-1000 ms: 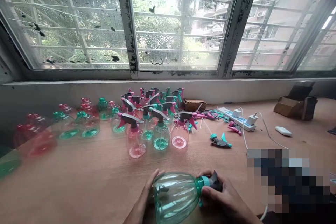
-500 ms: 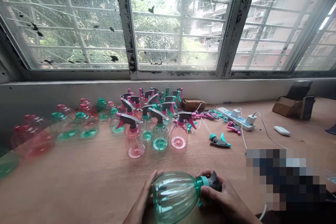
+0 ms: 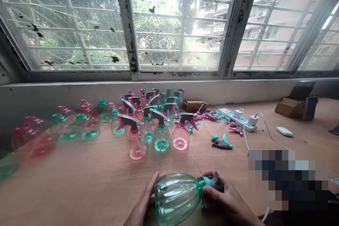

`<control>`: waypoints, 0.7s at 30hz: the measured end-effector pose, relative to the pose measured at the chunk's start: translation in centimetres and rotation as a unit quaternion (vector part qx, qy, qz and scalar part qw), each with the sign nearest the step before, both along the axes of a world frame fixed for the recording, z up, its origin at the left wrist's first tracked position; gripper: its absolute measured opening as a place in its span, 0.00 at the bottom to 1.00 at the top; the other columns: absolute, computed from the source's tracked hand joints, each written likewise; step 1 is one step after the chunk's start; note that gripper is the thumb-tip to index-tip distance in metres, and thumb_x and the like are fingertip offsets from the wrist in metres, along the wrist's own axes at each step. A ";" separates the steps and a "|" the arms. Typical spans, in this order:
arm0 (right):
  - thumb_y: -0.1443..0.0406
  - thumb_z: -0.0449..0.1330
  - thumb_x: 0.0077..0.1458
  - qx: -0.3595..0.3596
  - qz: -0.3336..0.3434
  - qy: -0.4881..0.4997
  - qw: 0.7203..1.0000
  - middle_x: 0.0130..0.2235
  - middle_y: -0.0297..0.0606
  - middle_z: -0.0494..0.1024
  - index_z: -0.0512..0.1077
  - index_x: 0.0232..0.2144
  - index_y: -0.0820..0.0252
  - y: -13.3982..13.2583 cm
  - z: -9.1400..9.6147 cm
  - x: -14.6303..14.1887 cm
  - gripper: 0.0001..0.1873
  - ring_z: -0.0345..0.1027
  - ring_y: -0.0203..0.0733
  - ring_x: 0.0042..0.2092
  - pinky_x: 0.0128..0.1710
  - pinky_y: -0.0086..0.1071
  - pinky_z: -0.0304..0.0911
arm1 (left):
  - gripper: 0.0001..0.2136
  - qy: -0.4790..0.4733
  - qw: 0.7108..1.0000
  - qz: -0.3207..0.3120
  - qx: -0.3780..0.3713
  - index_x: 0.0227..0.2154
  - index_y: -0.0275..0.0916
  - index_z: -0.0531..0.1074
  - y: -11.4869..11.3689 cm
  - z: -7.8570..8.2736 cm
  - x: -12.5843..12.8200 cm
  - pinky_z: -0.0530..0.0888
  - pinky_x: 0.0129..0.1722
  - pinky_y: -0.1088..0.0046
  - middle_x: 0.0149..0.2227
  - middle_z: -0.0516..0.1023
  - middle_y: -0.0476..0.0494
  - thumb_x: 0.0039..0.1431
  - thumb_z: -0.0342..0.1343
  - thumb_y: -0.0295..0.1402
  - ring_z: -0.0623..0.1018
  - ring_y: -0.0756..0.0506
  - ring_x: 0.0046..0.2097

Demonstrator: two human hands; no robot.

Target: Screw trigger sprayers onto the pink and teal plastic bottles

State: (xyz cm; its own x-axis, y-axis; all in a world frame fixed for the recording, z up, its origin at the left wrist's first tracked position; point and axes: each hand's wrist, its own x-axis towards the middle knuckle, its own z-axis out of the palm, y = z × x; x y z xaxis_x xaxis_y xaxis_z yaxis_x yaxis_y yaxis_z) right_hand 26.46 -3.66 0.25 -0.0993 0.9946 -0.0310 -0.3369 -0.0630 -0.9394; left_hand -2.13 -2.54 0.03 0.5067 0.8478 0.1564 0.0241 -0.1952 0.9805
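Observation:
A clear green spray bottle point(image 3: 177, 197) lies on its side between my hands at the near edge of the view, its neck pointing right. My left hand point(image 3: 147, 194) is wrapped round the bottle's base end, with most of its fingers hidden behind the plastic. At the neck, the fingers and thumb of my right hand point(image 3: 221, 192) close round the grey and teal trigger spray head point(image 3: 212, 183), which sits on the bottle's mouth. Beyond my hands, several pink and green spray bottles point(image 3: 162, 137) stand upright with their heads on.
Headless bottles point(image 3: 86, 127) stand at the left. A loose spray head point(image 3: 221, 143) lies right of centre, with more pink and teal heads point(image 3: 209, 116) behind it. Farther right are a power strip point(image 3: 238, 120) with cables, a white mouse-like object point(image 3: 284, 131) and an open cardboard box point(image 3: 293, 104).
Hardly anything differs. Both hands keep their hold on the spray bottle, which stays in nearly the same place.

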 end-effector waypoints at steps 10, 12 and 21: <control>0.56 0.77 0.44 -0.012 -0.004 0.026 1.000 0.25 0.30 0.78 0.75 0.36 0.60 -0.1 0.0 0.0 0.21 0.70 0.35 0.25 0.26 0.26 0.66 | 0.45 -0.004 1.000 -0.011 -0.011 0.70 0.62 0.43 0.0 -0.4 0.1 0.62 0.67 0.53 0.70 0.63 0.46 0.57 0.65 0.50 0.71 0.32 0.65; 0.56 0.77 0.44 -0.010 -0.007 0.021 1.000 0.25 0.30 0.78 0.75 0.36 0.60 -0.1 -0.1 0.0 0.21 0.69 0.35 0.25 0.26 0.26 0.66 | 0.47 0.008 1.000 -0.008 -0.029 0.71 0.58 0.40 -0.2 -0.3 0.1 0.60 0.68 0.53 0.69 0.64 0.44 0.56 0.63 0.54 0.66 0.31 0.68; 0.53 0.76 0.43 -0.013 -0.016 -0.011 1.000 0.25 0.32 0.78 0.75 0.35 0.59 -0.1 0.0 0.0 0.22 0.70 0.38 0.25 0.25 0.30 0.67 | 0.40 0.023 0.999 0.008 0.035 0.71 0.59 0.43 -0.1 0.0 0.4 0.64 0.66 0.53 0.72 0.56 0.43 0.62 0.59 0.49 0.72 0.32 0.64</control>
